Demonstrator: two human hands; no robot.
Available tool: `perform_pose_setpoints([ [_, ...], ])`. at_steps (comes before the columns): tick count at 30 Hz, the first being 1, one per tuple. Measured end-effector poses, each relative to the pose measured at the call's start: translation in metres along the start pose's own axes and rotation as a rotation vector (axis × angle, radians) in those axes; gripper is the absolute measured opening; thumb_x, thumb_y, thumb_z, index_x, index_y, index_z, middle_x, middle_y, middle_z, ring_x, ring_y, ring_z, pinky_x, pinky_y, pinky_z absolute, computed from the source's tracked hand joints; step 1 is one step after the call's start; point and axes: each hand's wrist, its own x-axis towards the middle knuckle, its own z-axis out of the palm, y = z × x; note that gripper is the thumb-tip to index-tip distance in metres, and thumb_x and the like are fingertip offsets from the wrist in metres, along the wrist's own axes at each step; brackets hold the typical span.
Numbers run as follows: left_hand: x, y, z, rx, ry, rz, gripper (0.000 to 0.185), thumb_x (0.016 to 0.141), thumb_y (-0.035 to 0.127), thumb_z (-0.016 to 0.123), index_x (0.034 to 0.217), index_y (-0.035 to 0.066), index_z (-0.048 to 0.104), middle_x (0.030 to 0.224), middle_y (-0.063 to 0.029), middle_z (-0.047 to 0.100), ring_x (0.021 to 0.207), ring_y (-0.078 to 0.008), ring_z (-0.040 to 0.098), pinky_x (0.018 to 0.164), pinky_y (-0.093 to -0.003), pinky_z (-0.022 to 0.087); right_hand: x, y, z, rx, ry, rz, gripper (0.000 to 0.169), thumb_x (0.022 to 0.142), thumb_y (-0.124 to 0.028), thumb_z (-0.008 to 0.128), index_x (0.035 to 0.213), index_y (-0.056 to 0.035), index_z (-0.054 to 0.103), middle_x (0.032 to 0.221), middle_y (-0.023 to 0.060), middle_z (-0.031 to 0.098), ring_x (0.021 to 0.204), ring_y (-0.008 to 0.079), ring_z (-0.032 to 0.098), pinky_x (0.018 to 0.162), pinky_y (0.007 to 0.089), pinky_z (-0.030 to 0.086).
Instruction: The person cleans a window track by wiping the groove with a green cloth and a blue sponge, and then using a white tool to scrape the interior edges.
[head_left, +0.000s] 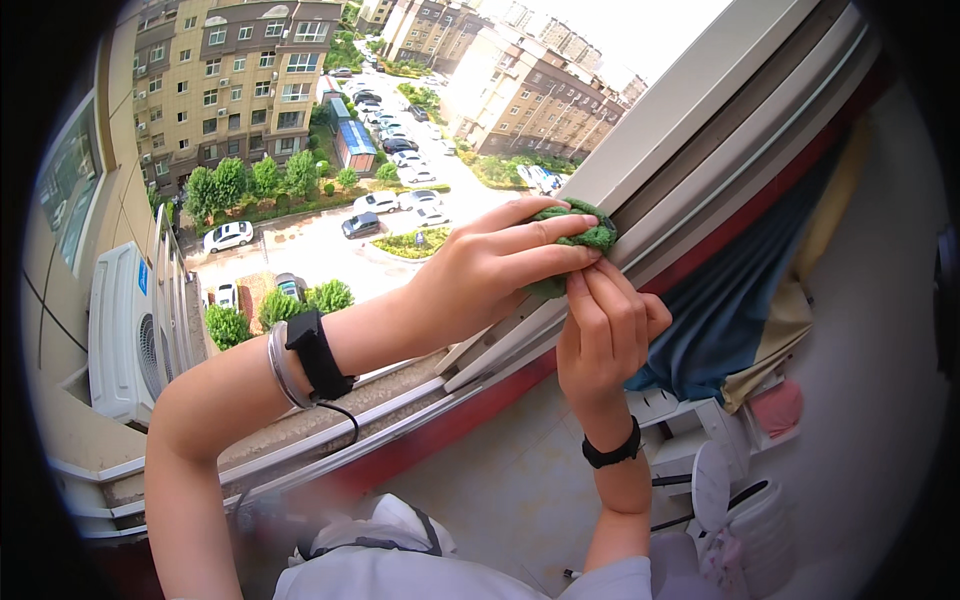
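A green cloth (594, 232) is pressed under the fingers of my left hand (487, 251) against the pale window frame (645, 232). Part of the cloth shows beyond the fingertips, and another bit hangs below them. Close beneath, my right hand (604, 330) has its fingers bent together, their tips touching the cloth's lower edge beside the frame. My right thumb is hidden, so its grip cannot be made out. A black strap (319, 356) and a silver bangle (285, 367) circle my left forearm; a black band (613, 444) is around my right wrist.
Outside the open window, a parking area (300, 240) lies far below. An air-conditioner unit (124, 337) is mounted on the outer wall at left. Indoors, a blue and tan curtain (720, 300) hangs at right, above white furniture (697, 435) and a round white mirror-like disc (710, 475).
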Motion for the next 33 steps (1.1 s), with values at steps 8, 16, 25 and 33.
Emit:
perform_pose_setpoints([
  [8,0.033,-0.006,0.0,0.014,0.077,0.073,0.035,0.069,-0.003,0.069,0.103,0.007,0.067,0.112,-0.0098,0.065,0.104,-0.0325,0.06,0.086,-0.038,0.05,0.027,0.015,0.005,-0.035,0.092,0.044,0.015,0.082,-0.001,0.064,0.097,-0.005,0.066,0.095,0.0057,0.066,0.089,0.0173,0.065,0.074,0.0294,0.035],
  [16,-0.079,0.015,-0.001,-0.023,-0.133,-0.249,0.039,0.064,-0.008,0.068,0.099,0.008,0.068,0.114,-0.0082,0.064,0.109,-0.031,0.058,0.088,-0.0389,0.051,-0.064,-0.052,0.006,0.147,-0.162,0.119,0.017,0.081,0.0,0.061,0.097,-0.0029,0.067,0.095,0.0068,0.066,0.092,0.0166,0.065,0.072,0.0291,0.034],
  [25,-0.076,0.024,-0.006,-0.06,-0.153,-0.336,0.042,0.062,-0.01,0.065,0.1,0.008,0.067,0.108,-0.0101,0.066,0.102,-0.034,0.061,0.083,-0.0404,0.053,-0.075,-0.063,0.006,0.266,-0.008,0.212,0.026,0.075,0.004,0.067,0.099,-0.0064,0.065,0.093,0.006,0.06,0.086,0.0195,0.059,0.072,0.0315,0.036],
  [33,-0.072,0.026,-0.001,-0.001,-0.155,-0.306,0.032,0.067,-0.006,0.068,0.096,0.009,0.067,0.105,-0.009,0.067,0.098,-0.0297,0.063,0.082,-0.0364,0.053,-0.089,-0.182,0.006,1.004,-0.527,0.29,0.016,0.077,-0.014,0.068,0.089,-0.0039,0.067,0.077,0.0091,0.059,0.073,0.0256,0.055,0.068,0.0373,0.043],
])
